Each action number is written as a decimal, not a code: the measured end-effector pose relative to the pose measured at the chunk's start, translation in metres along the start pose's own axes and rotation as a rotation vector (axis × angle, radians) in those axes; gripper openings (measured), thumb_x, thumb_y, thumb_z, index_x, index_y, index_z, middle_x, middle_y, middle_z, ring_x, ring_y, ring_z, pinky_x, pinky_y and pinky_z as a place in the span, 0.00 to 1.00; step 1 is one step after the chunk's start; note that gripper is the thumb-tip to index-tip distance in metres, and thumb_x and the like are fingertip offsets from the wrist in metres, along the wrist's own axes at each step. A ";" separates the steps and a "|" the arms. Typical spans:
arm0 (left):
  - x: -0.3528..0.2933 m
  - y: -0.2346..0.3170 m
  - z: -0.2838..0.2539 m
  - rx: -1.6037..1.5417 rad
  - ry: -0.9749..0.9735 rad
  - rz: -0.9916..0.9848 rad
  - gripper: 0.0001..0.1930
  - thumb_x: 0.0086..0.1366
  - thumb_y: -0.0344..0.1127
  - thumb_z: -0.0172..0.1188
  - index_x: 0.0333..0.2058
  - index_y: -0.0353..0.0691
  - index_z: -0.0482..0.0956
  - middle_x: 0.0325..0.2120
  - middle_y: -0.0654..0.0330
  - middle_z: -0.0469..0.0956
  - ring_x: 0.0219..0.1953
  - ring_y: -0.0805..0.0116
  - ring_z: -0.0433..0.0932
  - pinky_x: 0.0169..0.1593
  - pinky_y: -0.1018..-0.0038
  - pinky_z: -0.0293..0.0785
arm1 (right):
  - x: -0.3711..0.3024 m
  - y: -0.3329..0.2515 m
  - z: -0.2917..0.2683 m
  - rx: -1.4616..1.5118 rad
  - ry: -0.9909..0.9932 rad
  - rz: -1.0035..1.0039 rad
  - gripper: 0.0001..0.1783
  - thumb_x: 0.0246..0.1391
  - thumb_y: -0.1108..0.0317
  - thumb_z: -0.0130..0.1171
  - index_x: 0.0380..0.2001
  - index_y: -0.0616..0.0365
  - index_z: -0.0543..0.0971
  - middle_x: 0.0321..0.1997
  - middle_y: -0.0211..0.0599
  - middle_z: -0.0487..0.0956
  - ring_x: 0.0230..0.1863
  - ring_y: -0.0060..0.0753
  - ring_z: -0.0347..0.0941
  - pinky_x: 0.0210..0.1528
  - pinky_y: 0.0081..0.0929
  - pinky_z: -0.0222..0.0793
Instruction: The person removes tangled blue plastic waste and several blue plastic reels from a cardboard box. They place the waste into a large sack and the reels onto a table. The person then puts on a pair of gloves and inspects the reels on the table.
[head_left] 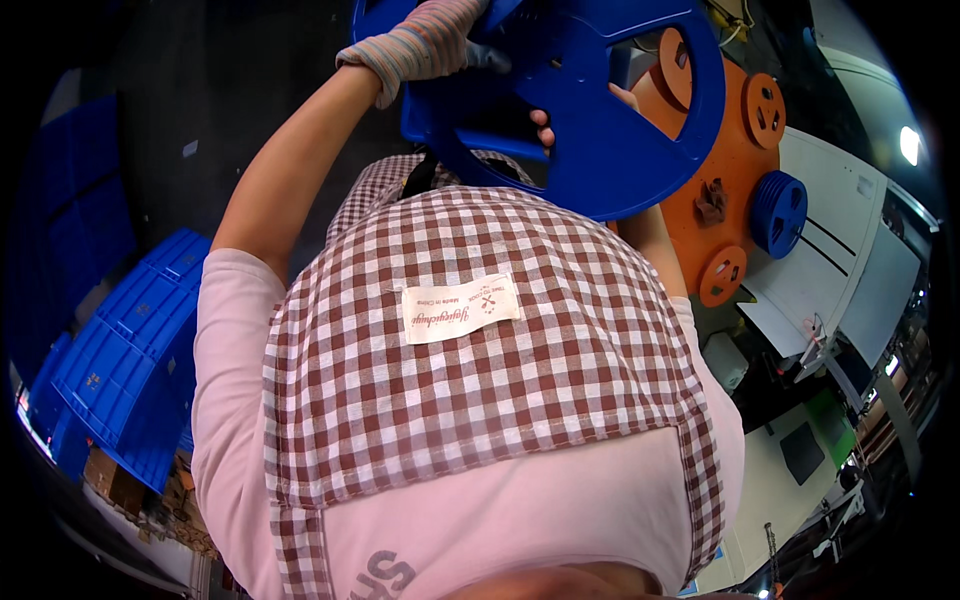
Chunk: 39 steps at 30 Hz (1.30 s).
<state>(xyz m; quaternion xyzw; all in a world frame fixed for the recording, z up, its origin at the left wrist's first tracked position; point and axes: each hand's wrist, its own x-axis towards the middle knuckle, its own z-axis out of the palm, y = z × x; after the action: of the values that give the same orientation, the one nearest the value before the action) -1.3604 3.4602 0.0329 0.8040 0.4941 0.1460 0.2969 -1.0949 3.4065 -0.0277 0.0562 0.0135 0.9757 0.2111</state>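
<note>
A large blue plastic reel disc (610,150) with wide cutouts is held tilted in front of my apron. My bare right hand (543,128) reaches from beneath it; fingertips curl through one cutout and the thumb shows at another, so the hand is closed on the disc. Most of its palm is hidden. My left hand (432,45), in a striped knit glove, grips the blue plastic at the upper edge of the view. A grey-blue glove finger shows against the disc, while the other fingers are hidden or cut off.
To the right, an orange surface (735,150) carries orange discs (764,110), a stack of blue discs (779,214) and a crumpled brown thing (712,201). White panels (815,185) stand beyond. Blue ribbed plastic crates (135,350) are at the left, near cardboard (113,478).
</note>
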 end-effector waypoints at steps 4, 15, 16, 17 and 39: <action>0.010 -0.020 0.015 -1.190 0.052 -0.487 0.10 0.58 0.31 0.59 0.36 0.37 0.69 0.30 0.59 0.74 0.33 0.64 0.70 0.39 0.67 0.69 | 0.008 0.002 0.006 -0.036 -0.060 -0.015 0.36 0.59 0.50 0.43 0.64 0.59 0.49 0.56 0.65 0.62 0.55 0.58 0.67 0.51 0.47 0.72; -0.008 0.001 0.010 -0.210 0.196 -0.224 0.08 0.58 0.24 0.56 0.35 0.40 0.68 0.27 0.60 0.76 0.32 0.64 0.75 0.37 0.72 0.69 | -0.049 -0.030 0.090 -1.000 0.618 -0.472 0.29 0.59 0.55 0.38 0.53 0.70 0.65 0.49 0.59 0.73 0.49 0.43 0.74 0.48 0.33 0.75; -0.008 -0.005 0.014 -0.263 0.224 -0.225 0.08 0.58 0.23 0.56 0.34 0.40 0.67 0.26 0.61 0.76 0.31 0.65 0.75 0.37 0.72 0.69 | -0.055 -0.036 0.089 -1.064 0.708 -0.458 0.27 0.58 0.58 0.40 0.52 0.70 0.66 0.48 0.58 0.74 0.49 0.43 0.74 0.47 0.33 0.75; -0.013 -0.011 0.013 -0.308 0.263 -0.240 0.08 0.58 0.23 0.56 0.34 0.40 0.67 0.25 0.61 0.75 0.30 0.65 0.75 0.36 0.72 0.69 | -0.056 -0.041 0.089 -1.126 0.782 -0.430 0.24 0.57 0.61 0.41 0.51 0.69 0.67 0.47 0.58 0.74 0.48 0.43 0.74 0.47 0.32 0.75; -0.261 0.022 -0.018 -1.321 1.039 -0.755 0.21 0.62 0.44 0.59 0.51 0.41 0.70 0.40 0.59 0.74 0.46 0.64 0.72 0.53 0.66 0.71 | -0.022 -0.177 -0.197 -1.419 1.519 -0.474 0.18 0.51 0.65 0.58 0.46 0.57 0.75 0.35 0.39 0.78 0.32 0.33 0.73 0.33 0.29 0.67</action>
<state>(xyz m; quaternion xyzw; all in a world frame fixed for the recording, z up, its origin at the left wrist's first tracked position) -1.4767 3.2292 0.0754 0.0898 0.6112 0.6345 0.4645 -1.0250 3.5585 -0.2349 -0.7069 -0.4194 0.4737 0.3163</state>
